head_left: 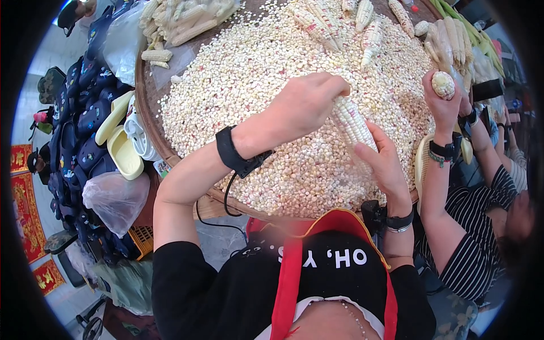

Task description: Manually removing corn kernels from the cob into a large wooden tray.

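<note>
pale corn cob (352, 123) clenched in left hand (306, 102), right hand (384, 161) grasping its lower end

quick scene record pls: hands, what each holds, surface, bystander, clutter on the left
left hand: closed over upper end of corn cob
right hand: cups the cob's lower side
surface: round woven tray heaped with loose kernels
whole cobs: at tray's far edge
co-worker's hand: grips another cob, at the right
left side: yellow slippers, plastic bags
</note>
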The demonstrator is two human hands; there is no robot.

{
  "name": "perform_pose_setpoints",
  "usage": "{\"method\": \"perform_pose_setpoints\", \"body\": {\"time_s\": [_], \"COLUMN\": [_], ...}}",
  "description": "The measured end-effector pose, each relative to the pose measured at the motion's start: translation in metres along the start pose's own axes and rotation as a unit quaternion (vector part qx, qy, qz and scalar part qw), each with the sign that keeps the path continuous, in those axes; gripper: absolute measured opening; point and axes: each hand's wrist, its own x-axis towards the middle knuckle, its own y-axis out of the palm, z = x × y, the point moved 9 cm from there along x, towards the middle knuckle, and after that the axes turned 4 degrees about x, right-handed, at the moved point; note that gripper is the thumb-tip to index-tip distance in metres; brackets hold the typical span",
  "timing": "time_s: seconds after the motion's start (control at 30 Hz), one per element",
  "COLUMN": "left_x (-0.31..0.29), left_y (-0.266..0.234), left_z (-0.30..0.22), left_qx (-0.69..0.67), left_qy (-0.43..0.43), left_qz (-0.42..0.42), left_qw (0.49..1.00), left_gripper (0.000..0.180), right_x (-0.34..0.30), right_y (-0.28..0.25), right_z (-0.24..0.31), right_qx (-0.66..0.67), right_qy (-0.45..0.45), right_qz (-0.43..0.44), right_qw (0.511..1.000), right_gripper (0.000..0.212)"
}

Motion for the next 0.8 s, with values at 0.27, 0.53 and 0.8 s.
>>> {"method": "perform_pose_setpoints", "body": {"time_s": [0.27,0.53,0.8], "left_x": [-0.001,-0.01,-0.009], "left_y": [-0.008,0.005,0.002], "left_z": [0.015,0.017,0.015], "left_qx": [-0.166,-0.264,-0.237], "left_qy": [-0.137,-0.199,-0.207], "left_qz": [0.069,0.132,0.18], "left_qw": [0.974,0.935,0.932], "left_gripper": [0.027,0.034,0.034], "right_x": [-0.003,-0.008,-0.007], "right_y": [0.005,0.013,0.008], "right_z": [-0.014,-0.023,-0.006], "right_qx": [0.151,0.225,0.11], "right_qy": [0.054,0.116,0.02], "right_qz": [0.059,0.113,0.066], "right_qw": [0.985,0.961,0.992], "right_gripper": [0.039,0.043,0.05]}}
